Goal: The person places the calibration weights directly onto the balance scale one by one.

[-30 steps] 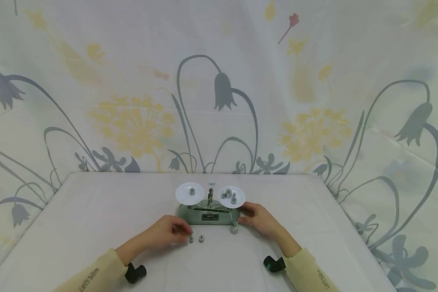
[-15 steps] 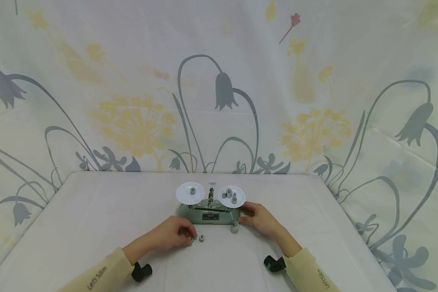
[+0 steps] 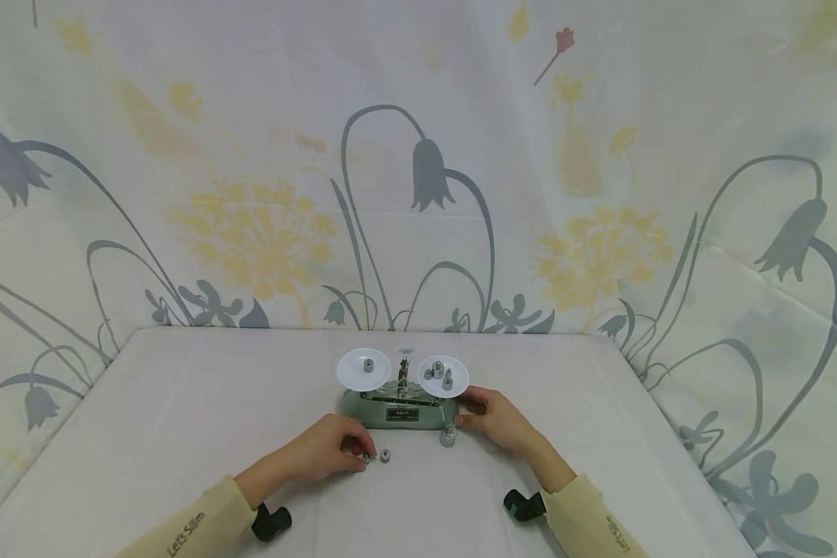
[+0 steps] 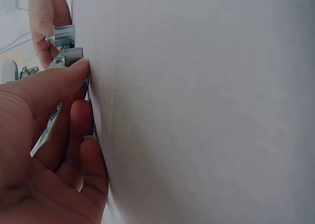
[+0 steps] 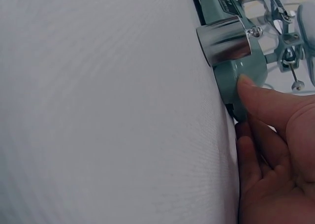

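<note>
A green balance scale [image 3: 366,416] with two white pans stands mid-table. My left hand [image 3: 328,448] pinches a small metal weight [image 3: 366,459] on the cloth in front of it; in the left wrist view the thumb mostly hides this weight. Just right of those fingertips is another small weight [image 3: 385,456]. My right hand [image 3: 500,421] holds the right end of the scale's base, thumb on the front and fingers behind. A larger cylindrical weight [image 5: 224,42] with a knob stands beside that thumb, close against the base.
One weight [image 3: 368,365] sits on the left pan [image 3: 352,380]. The right pan [image 3: 432,391] bears several weights, among them a knobbed one [image 3: 447,381]. A white cloth covers the table [image 3: 565,372], and a flower-printed curtain [image 3: 286,155] hangs behind.
My left hand has moved slightly right and its fingers have closed around the small weight. The right hand stays at the scale's base.
</note>
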Tool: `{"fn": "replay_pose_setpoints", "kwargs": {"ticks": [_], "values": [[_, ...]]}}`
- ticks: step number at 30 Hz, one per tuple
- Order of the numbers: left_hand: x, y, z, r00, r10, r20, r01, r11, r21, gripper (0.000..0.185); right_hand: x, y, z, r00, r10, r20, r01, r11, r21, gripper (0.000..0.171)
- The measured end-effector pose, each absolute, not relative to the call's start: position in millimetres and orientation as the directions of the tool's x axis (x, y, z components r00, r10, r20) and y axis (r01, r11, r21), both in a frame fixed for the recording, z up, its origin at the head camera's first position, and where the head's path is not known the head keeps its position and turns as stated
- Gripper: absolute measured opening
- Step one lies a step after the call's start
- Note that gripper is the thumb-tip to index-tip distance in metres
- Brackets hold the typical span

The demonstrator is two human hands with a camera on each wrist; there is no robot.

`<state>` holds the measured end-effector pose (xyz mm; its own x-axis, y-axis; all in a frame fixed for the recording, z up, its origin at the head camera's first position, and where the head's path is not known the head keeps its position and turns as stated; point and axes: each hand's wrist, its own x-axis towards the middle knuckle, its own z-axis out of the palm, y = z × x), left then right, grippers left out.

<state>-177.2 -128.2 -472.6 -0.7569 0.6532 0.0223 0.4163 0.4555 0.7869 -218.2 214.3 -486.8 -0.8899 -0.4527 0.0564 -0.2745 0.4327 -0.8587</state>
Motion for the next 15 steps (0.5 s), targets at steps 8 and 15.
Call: {"fn": "replay_pose_setpoints", "kwargs": {"ticks": [8,15], "values": [[-177.2,-128.6,-473.3,-0.76,0.649,0.025,0.424,0.466,0.777,0.016,-219.6,213.1,-488.4,-0.896,-0.442,0.05,-0.264,0.438,-0.859,0.051],[-176.9,-129.7,-472.5,-0.753,0.657,0.046,0.433,0.441,0.786,0.015,-218.8,213.1,-488.7,-0.898,-0.437,0.04,-0.243,0.419,-0.875,0.052]]}}
